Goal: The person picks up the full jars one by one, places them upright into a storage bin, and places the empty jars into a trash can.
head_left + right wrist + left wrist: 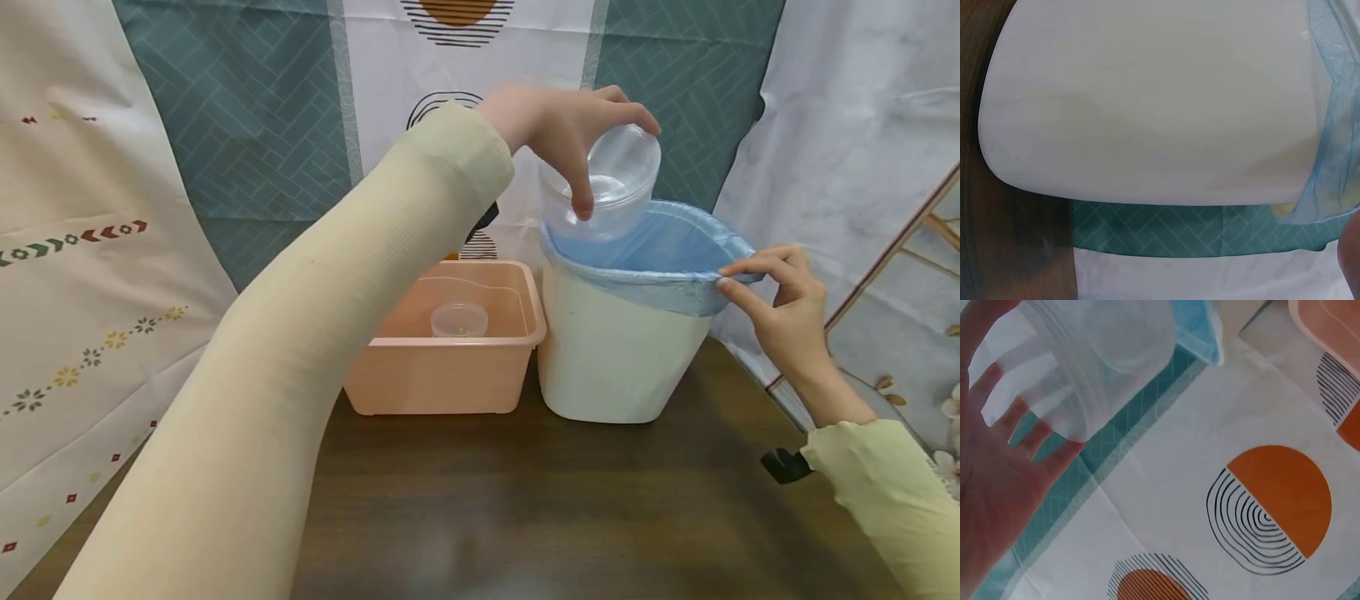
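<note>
In the head view my left hand (562, 133) grips a clear plastic tub (633, 171), thumb on its near side and fingers over the far rim. The tub is tilted over the mouth of a white bin (622, 350) lined with a blue plastic bag (675, 237). In the left wrist view the fingers show through the clear wall of the tub (1129, 344). My right hand (791, 308) pinches the folded edge of the bag at the bin's right rim. Only a bit of that hand (1349, 256) appears in the right wrist view.
A peach basin (442, 375) stands left of the bin, close beside it, with a clear round container (459, 321) inside. Both stand on a dark wooden table (525, 500). Patterned cloths (247, 108) hang behind and on both sides.
</note>
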The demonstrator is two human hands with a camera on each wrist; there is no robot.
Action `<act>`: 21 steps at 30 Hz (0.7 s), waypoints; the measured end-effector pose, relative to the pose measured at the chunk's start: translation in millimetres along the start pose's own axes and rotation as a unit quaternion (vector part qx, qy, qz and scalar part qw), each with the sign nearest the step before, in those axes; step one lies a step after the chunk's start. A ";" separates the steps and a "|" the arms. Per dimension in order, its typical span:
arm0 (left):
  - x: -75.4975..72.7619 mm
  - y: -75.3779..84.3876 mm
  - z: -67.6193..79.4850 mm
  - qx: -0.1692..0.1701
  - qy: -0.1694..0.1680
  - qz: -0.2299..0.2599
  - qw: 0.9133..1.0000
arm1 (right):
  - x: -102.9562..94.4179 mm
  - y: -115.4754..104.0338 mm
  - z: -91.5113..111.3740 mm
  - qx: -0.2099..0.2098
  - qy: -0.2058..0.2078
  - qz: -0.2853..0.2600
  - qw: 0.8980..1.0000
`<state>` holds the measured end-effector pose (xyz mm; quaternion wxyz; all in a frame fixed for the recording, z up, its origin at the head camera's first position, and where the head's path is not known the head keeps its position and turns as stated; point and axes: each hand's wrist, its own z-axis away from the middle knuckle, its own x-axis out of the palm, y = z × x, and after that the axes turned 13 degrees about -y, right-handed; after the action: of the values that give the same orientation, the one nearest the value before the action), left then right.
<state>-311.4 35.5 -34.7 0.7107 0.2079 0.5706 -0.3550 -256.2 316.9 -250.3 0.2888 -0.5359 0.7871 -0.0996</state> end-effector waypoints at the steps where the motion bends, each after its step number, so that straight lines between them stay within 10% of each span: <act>1: 1.6 1.7 -3.6 0.006 0.006 0.003 1.000 | -0.1 0.9 -0.3 0.000 0.000 0.000 1.000; 21: 26.5 10.8 -28.8 0.052 -0.036 0.024 0.998 | -2.1 -5.9 1.2 0.005 0.005 -0.006 1.000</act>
<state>-320.0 55.7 -68.8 0.7272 0.2457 0.5205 -0.3739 -250.4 316.5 -247.8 0.2871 -0.5383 0.7850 -0.1076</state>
